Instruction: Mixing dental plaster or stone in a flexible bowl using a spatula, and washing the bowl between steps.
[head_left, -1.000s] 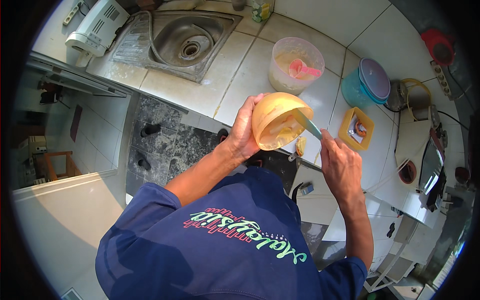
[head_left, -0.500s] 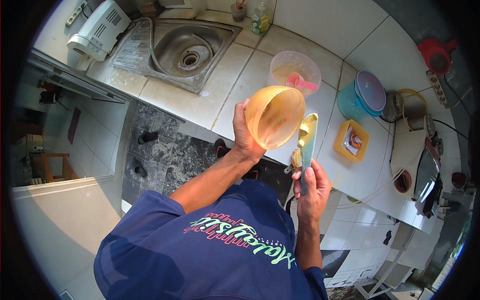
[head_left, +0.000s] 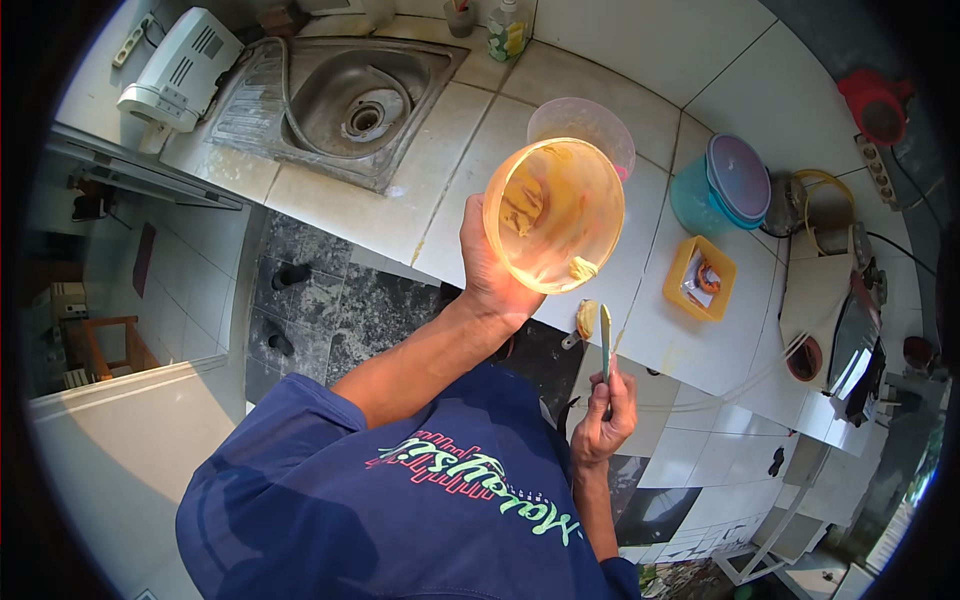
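Note:
My left hand [head_left: 490, 270] grips a translucent yellowish plastic bowl [head_left: 560, 225] by its side, tilted so its mouth faces me. Smears of thick yellow paste cling to the inner wall, and a small lump of paste [head_left: 582, 268] sits at the lower rim. In my right hand [head_left: 607, 418] is a pale blue-green spatula [head_left: 606, 335], pointing up and seen nearly edge-on, just below the bowl and apart from it. Close left of its blade, a small yellowish-brown piece [head_left: 586, 318] shows by the counter edge; its kind is unclear.
Behind the bowl stands a pinkish clear tub [head_left: 585, 120]. Rightward are a lidded blue container [head_left: 695, 195] and a yellow square basket [head_left: 680, 285]. A steel sink [head_left: 345, 80] is set into the white tiled counter [head_left: 450, 150] at left, beside a white appliance [head_left: 185, 70].
The bowl has turned its mouth more toward me. My right hand has lowered the spatula and turned it edge-on; the large paste lump on it no longer shows, while a lump appears at the bowl's rim.

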